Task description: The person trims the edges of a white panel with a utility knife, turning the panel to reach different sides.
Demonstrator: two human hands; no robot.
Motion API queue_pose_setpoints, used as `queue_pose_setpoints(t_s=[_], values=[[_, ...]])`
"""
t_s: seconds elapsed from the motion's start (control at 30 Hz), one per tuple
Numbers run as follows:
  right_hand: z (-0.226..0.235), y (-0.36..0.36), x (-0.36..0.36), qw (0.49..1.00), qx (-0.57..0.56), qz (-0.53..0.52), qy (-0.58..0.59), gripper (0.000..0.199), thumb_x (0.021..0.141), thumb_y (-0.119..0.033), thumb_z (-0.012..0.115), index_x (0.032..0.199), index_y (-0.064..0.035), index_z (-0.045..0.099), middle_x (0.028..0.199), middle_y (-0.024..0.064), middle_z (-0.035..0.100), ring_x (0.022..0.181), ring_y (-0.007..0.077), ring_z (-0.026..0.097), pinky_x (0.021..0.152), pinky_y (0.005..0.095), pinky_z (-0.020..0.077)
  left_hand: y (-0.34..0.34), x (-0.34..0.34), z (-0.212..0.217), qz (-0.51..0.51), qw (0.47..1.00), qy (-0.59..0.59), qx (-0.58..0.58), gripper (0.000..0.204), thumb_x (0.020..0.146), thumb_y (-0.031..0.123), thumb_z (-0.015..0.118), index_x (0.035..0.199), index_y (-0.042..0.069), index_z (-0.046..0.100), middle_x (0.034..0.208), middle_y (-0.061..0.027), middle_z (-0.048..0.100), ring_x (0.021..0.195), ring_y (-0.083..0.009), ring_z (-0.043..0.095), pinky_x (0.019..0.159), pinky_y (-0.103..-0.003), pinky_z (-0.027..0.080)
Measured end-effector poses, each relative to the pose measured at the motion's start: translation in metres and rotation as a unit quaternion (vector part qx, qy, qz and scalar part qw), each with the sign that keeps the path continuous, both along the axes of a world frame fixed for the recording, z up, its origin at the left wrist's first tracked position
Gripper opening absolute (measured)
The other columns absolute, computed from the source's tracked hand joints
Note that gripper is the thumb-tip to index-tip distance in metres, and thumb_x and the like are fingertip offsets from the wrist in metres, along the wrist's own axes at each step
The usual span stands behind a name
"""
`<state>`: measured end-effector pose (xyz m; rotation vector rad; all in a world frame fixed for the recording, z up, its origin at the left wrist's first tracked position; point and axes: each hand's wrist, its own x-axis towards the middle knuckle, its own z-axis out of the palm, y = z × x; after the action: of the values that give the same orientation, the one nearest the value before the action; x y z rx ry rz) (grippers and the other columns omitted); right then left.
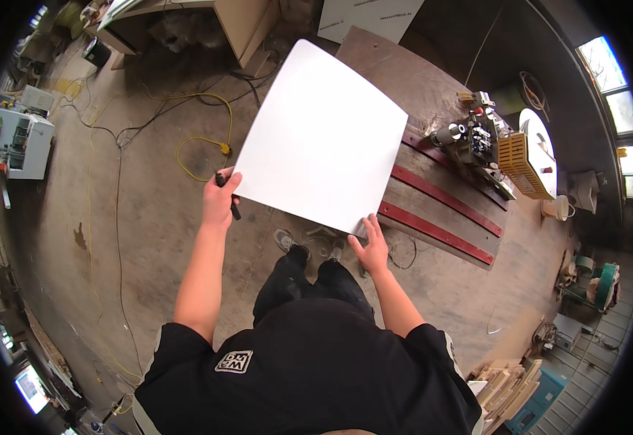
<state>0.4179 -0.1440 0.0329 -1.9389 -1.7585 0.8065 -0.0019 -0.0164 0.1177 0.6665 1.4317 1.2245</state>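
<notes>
Sheet point(323, 138): white, smooth, four-sided, rounded at the far corner. Lies in front of the wearer, set askew, near edge toward the body. Its right part overlaps the tabletop point(381, 61) in view; cannot tell whether any of it rests there.

Left hand point(219, 203) at the sheet's near left corner: closed, thumb on the upper face, corner gripped. Same hand also holds a black marker point(236, 211), slanted, one end showing above the thumb, the other below the fingers.

Right hand point(371, 248) at the sheet's near right corner: open, fingers spread and extended, tips touching the edge, thumb apart from them. Cannot tell how much weight it bears.

Tabletop, to the right of the sheet: brown-grey metal, dark red strips point(447, 199) running along it. Beyond the sheet's right corner, a machine point(476, 138) of metal parts; farther right of the sheet, a yellow basket point(521, 163), then a white bucket point(557, 209).

Left of the sheet: yellow cord point(204, 139) looped on the floor point(157, 217), black cable beyond it; well apart on that side, a grey cabinet point(30, 148).

Nearer than the sheet: the wearer's shoes point(284, 239), dark trousers, black shirt.
</notes>
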Motion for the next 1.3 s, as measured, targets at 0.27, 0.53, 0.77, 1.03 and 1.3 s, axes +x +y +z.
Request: queue_pose_setpoints(t_s=[0.27,0.53,0.77,1.03,1.3], values=[[0.028,0.070,0.029,0.889,-0.208,-0.041,0.407,0.083,0.105,-0.060,0.064,0.165,-0.0044,0.048,0.167,0.0203,0.053,0.151,0.0357,0.055,0.114,0.0504,0.0507,-0.046,0.132,0.154,-0.166,0.952,-0.225,0.129,0.047,0.109,0.042,0.072,0.133,0.001,0.071,0.097,-0.0006,0.070,0.078,-0.0071,0.060,0.064,-0.024,0.047],[0.223,0.120,0.128,0.850,0.028,0.025,0.526,0.085,0.109,-0.066,0.051,0.165,-0.0006,0.046,0.158,0.0150,0.061,0.145,0.0275,0.057,0.118,0.0452,0.0459,-0.066,0.276,0.031,-0.270,0.945,-0.137,-0.122,0.039,0.111,0.039,0.069,0.139,0.012,0.069,0.112,0.0005,0.067,0.107,-0.0115,0.064,0.071,-0.032,0.052],[0.295,0.098,0.199,0.954,0.038,-0.170,0.242,0.062,0.104,-0.041,0.075,0.146,0.0031,0.062,0.138,0.0126,0.070,0.126,0.0212,0.063,0.109,0.0374,0.0492,-0.111,0.303,-0.115,-0.082,0.946,-0.171,-0.264,0.042,0.109,0.034,0.072,0.142,0.010,0.061,0.107,-0.0003,0.070,0.076,-0.0123,0.065,0.060,-0.031,0.050],[0.194,0.069,0.248,0.950,0.055,-0.169,0.256,0.031,0.105,-0.012,0.073,0.130,0.0047,0.066,0.118,0.0097,0.076,0.104,0.0157,0.069,0.094,0.0324,0.0564,-0.100,0.274,-0.148,0.038,0.953,-0.214,-0.213,0.016,0.104,0.025,0.080,0.111,0.011,0.075,0.087,0.0010,0.071,0.067,-0.0124,0.060,0.057,-0.031,0.048],[0.058,0.116,0.163,0.948,0.092,-0.074,0.295,0.032,0.107,-0.018,0.073,0.128,0.0049,0.068,0.120,0.0080,0.074,0.108,0.0166,0.066,0.097,0.0329,0.0535,-0.059,0.144,-0.162,0.154,0.973,-0.101,-0.138,0.020,0.101,0.019,0.080,0.114,0.006,0.074,0.086,-0.0009,0.070,0.061,-0.0114,0.058,0.051,-0.031,0.046]])
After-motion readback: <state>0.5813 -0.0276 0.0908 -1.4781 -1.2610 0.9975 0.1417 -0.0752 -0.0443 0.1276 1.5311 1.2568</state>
